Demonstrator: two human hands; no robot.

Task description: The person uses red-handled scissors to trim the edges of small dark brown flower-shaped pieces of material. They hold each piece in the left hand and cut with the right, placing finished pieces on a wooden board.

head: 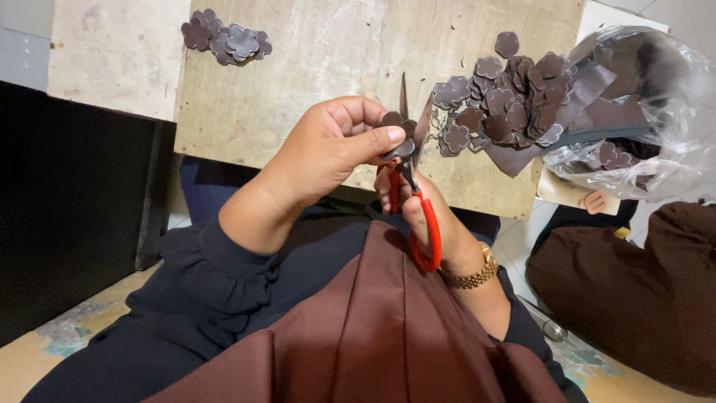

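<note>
My left hand [335, 145] pinches a small dark brown flower-shaped piece [396, 121] between thumb and fingers, just above my lap. My right hand [429, 216] grips red-handled scissors [415, 190], its fingers through the loops. The blades point up and stand apart around the edge of the flower piece. A gold watch band [471, 276] sits on my right wrist.
A worn wooden board [313, 67] lies ahead. On it sit a small heap of cut brown flowers [226, 37] at the far left and a larger heap with scraps [507, 97] at the right. A clear plastic bag [641, 104] holds more brown material. Brown cloth [388, 336] covers my lap.
</note>
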